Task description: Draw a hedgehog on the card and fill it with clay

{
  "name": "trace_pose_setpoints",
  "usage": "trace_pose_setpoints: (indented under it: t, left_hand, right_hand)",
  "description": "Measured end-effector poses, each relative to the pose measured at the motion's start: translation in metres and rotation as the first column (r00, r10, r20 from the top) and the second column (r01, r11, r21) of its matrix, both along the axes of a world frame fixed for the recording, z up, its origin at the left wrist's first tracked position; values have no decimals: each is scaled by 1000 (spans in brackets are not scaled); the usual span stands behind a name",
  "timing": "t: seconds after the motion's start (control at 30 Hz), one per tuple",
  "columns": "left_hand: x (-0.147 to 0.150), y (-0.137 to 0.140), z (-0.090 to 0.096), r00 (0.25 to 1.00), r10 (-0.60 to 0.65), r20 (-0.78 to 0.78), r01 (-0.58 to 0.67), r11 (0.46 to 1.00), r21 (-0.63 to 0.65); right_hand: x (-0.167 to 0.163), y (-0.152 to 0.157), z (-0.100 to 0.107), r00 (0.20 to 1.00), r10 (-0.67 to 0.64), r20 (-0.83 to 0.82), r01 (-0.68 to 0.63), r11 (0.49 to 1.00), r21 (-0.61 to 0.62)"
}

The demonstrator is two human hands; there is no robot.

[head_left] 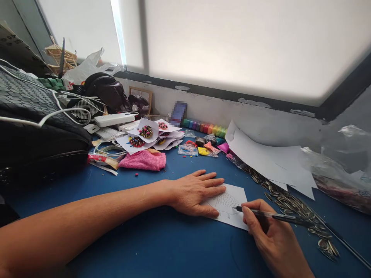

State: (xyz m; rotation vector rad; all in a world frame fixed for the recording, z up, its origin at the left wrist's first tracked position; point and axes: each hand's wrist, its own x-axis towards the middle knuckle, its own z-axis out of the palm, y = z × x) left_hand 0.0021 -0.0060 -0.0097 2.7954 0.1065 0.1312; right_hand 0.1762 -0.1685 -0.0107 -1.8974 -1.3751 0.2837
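My left hand (197,193) lies flat with its fingers spread, pressing on the left part of a small white sheet of paper (239,195). An outline drawing (227,202) of a rounded body filled with small curved marks and short legs shows on the sheet, partly covered by my fingers. In my right hand (269,231) is a pen (272,216) with a clear barrel and black ends. Its tip rests at the lower right of the drawing. The right fingers are closed round the barrel near the tip.
Striped sunflower seeds (295,204) lie right of the paper, beside a thin dark rod (344,241). Larger white sheets (266,154) lean behind them. Decorated cards (146,133), a pink cloth (143,160), coloured clay packets (203,150) and a black bag (37,119) stand further back and left.
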Motion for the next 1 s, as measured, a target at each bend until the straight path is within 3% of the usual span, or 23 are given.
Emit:
trace_pose_setpoints:
  t: [0.53, 0.73, 0.9, 1.0]
  left_hand:
    - [0, 1, -1, 1000, -8, 14, 8, 1000, 6]
    - [0, 0, 0, 1000, -6, 11, 6, 1000, 8]
    - [0, 1, -1, 1000, -8, 18, 7, 1000, 17]
    - [0, 1, -1, 1000, -5, 16, 5, 1000, 17]
  right_hand:
    - [12, 2, -1, 985, 47, 164, -45, 999, -17]
    - [9, 2, 0, 988, 47, 148, -47, 999, -8]
    - [-1, 1, 3, 993, -49, 109, 48, 999, 5]
    - [0, 1, 3, 993, -16, 116, 16, 1000, 0]
